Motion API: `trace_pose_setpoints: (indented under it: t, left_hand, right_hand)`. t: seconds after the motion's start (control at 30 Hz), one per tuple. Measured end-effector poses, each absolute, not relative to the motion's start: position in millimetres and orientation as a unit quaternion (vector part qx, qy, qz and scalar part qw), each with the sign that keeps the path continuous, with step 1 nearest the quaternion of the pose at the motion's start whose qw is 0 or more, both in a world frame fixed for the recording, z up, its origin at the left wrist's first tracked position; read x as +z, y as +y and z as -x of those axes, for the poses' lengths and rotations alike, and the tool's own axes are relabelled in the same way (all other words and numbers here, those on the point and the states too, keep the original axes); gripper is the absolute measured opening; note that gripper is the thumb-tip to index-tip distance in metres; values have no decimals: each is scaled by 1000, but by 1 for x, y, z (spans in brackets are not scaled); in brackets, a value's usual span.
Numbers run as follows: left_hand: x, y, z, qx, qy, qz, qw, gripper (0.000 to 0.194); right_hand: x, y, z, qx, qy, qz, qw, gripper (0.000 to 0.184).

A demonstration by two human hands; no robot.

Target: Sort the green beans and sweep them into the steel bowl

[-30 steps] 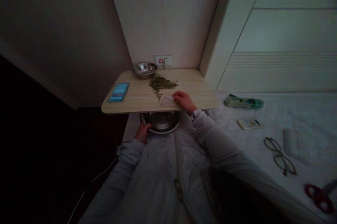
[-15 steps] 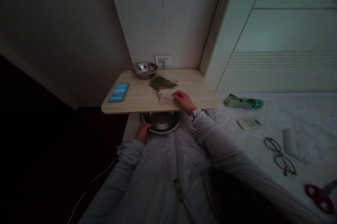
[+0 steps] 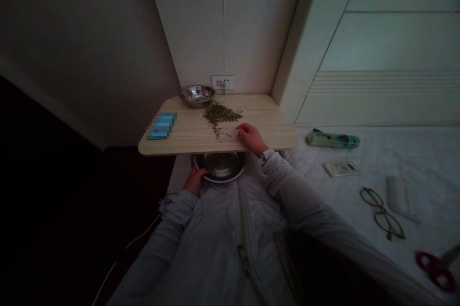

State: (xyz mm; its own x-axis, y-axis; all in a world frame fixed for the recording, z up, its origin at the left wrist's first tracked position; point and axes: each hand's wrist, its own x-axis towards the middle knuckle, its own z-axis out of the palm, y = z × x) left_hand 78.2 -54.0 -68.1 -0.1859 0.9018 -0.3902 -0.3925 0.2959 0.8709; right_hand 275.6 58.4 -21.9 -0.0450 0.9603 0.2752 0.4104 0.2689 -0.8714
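My right hand (image 3: 251, 138) is closed, thumb and fingers pinching a thin, see-through plastic piece (image 3: 228, 134) low over the wooden tabletop (image 3: 266, 114). A few dark specks show at the plastic. Just beyond it lies a spread of small green grains (image 3: 220, 113), their exact kind too small to tell, with a thin tail running toward the plastic. Below the table's near edge, my left hand (image 3: 195, 181) grips the left rim of a shiny metal basin (image 3: 223, 168), thumb over the rim. The basin's far side is hidden under the tabletop.
A smaller metal bowl (image 3: 197, 96) stands at the table's back left. A blurred-out blue packet (image 3: 162, 126) lies at the left. On the white bedding at right are a green bottle (image 3: 332, 140), a phone (image 3: 341, 168), glasses (image 3: 382, 212) and red-handled scissors (image 3: 435, 270).
The plastic piece has shifted slightly and catches the light less. My right fingers have moved very little. My left hand and the basin stay where they were.
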Motion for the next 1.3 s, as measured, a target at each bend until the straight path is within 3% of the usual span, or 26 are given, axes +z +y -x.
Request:
trace_pose_setpoints:
  t: [0.2,1.3]
  left_hand:
    - [-64,-55,-80,545,538,-236,598,48]
    - [-70,-53,-78,546,543,-238,591,42]
  right_hand:
    - [-23,59,-276,318,-659,517,444,20]
    - [-16,53,-274,358,-669,508,407,23]
